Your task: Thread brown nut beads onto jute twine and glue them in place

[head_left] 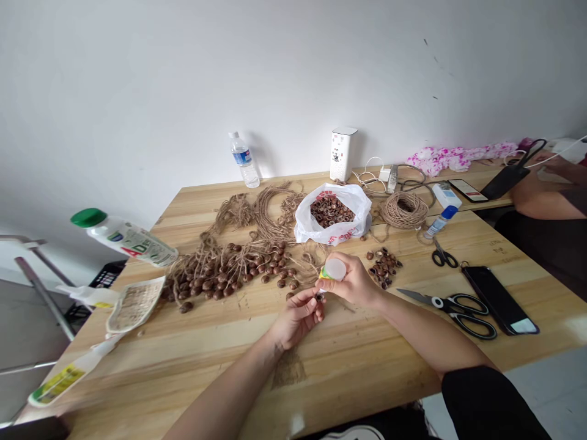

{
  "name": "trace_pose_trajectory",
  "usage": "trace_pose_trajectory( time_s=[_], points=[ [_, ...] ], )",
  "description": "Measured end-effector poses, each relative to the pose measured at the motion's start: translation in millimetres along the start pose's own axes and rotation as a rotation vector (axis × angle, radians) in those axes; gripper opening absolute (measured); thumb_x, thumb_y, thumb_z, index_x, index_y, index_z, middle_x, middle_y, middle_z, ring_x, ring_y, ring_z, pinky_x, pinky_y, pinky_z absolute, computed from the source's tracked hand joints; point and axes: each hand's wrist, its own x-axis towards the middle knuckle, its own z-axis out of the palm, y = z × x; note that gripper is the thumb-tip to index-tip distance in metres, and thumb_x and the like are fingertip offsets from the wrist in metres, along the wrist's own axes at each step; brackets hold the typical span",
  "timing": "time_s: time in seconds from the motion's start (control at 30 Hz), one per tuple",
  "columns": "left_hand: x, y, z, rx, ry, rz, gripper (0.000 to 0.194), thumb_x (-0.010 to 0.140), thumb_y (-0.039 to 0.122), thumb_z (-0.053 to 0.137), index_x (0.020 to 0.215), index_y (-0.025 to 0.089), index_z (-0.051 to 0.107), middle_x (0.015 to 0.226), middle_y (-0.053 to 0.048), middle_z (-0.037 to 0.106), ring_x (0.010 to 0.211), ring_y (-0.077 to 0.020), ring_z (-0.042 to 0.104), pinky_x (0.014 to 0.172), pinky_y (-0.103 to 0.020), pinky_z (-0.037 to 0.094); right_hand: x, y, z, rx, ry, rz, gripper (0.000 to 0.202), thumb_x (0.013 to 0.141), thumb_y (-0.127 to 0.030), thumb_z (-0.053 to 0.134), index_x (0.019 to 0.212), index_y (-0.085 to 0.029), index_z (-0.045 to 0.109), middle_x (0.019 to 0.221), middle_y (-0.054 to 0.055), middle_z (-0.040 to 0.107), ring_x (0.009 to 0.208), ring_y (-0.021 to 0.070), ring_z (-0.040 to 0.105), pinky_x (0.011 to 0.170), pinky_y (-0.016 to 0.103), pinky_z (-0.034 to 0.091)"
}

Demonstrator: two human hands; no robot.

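My left hand is closed on a small brown nut shell, pinched at the fingertips with its hollow side showing. My right hand grips a small glue bottle with a yellow-green label, tilted so its tip points down at the shell; whether tip and shell touch I cannot tell. Just right of my hands lies a loose pile of brown shell halves. To the left, many brown nuts on twine strings spread over the wooden table.
Behind my hands sits a white plastic bag of shells, beside a twine coil. Large scissors, small scissors and a black phone lie right. A green-capped bottle stands left. Another person's arm rests far right.
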Motion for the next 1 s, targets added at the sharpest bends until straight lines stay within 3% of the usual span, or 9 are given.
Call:
trace_pose_trajectory(
  time_s=[1.0],
  points=[
    [0.4,-0.3,1.3,0.009,0.052,0.011,0.03,0.06,0.013,0.081,0.089,0.016,0.073,0.065,-0.001,0.064,0.054,-0.007,0.054,0.057,-0.021,0.044,1.6,-1.9,-2.2,-0.061,-0.014,-0.015,0.041,0.065,-0.043,0.077,0.062,-0.018,0.045,0.056,-0.005,0.039,0.052,0.0091,0.035,0.047,0.022,0.028]
  ],
)
